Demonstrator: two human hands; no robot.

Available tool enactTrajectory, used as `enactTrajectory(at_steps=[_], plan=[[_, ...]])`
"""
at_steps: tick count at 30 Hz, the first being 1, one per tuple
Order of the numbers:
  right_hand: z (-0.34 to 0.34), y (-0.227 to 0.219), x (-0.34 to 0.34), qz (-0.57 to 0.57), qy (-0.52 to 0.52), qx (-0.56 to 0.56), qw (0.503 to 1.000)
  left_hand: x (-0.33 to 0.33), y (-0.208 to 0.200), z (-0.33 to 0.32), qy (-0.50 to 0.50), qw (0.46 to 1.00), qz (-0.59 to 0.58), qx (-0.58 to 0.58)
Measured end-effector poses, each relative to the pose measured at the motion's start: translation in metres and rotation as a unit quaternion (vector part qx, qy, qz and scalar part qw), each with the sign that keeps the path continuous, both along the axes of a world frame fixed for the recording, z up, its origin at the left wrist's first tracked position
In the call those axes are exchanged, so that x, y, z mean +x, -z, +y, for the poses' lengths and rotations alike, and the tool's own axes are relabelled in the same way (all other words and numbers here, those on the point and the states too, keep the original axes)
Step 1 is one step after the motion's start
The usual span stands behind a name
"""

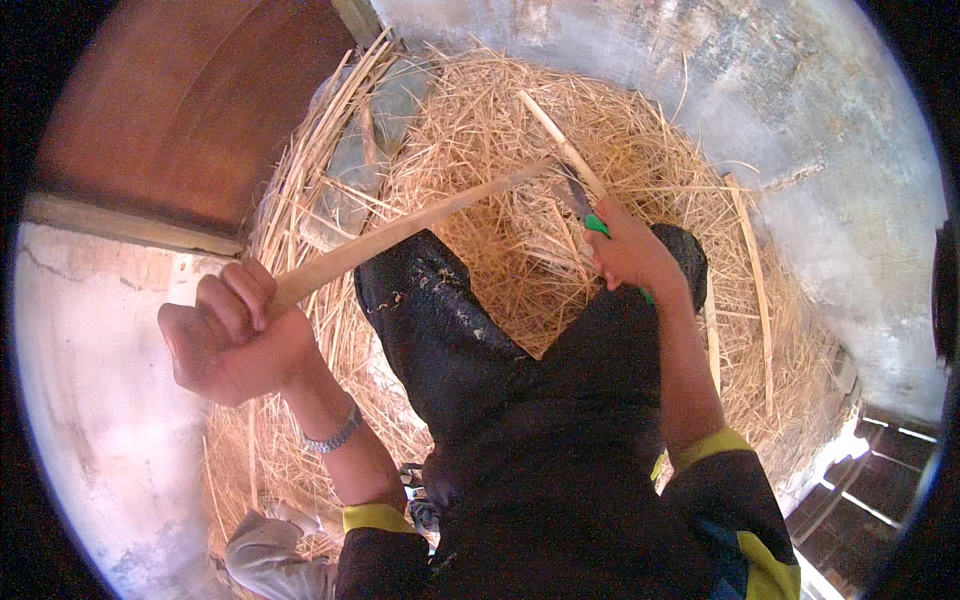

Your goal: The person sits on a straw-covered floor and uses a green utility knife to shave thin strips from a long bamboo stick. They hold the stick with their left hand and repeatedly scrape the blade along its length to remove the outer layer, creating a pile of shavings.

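Strip (420,222): clenched in left grip (245,338) | green-handled tool (596,223): wrapped by right grip (634,250) (blade (575,192) near strip's far tip) | straw (480,120): heaped below

The long strip (400,238) looks like matt, fairly smooth wood; the blade (574,192) is dull metal, its handle (597,224) plastic-looking. Rough, dry straw (490,100) lies toward twelve o'clock; at two, a matt, plaster-like wall (800,130).

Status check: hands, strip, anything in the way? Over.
Left hand closed on wooden strip. Right hand gripping green-handled tool. Strip's far end at tool's tip, contact unclear. Another stick beside tool, loose straw underneath.
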State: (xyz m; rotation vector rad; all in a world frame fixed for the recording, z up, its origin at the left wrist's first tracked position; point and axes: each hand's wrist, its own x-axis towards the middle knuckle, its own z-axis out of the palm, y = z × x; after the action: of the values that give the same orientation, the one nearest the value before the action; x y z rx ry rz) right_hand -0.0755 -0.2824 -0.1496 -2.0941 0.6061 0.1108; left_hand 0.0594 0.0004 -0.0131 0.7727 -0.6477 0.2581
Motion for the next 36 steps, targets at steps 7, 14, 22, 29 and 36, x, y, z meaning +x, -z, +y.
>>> enactTrajectory(at_steps=[7,14,22,29,36], plan=[[0.114,-0.078,-0.023,-0.121,-0.151,0.302,0.933,-0.037,-0.002,-0.006,0.121,0.987,-0.097,0.034],[0.136,-0.063,-0.018,-0.103,-0.08,0.479,0.868,-0.052,0.001,-0.017,0.088,0.992,-0.085,0.025],[0.14,-0.07,-0.015,-0.223,0.063,0.256,0.939,-0.043,-0.005,-0.007,-0.043,0.994,-0.011,0.099],[0.158,-0.061,-0.006,-0.203,-0.089,-0.121,0.968,-0.049,-0.001,-0.027,-0.35,0.932,0.024,0.097],[0.133,-0.072,0.002,-0.207,-0.123,-0.12,0.963,-0.039,0.001,-0.029,-0.385,0.919,0.021,0.082]])
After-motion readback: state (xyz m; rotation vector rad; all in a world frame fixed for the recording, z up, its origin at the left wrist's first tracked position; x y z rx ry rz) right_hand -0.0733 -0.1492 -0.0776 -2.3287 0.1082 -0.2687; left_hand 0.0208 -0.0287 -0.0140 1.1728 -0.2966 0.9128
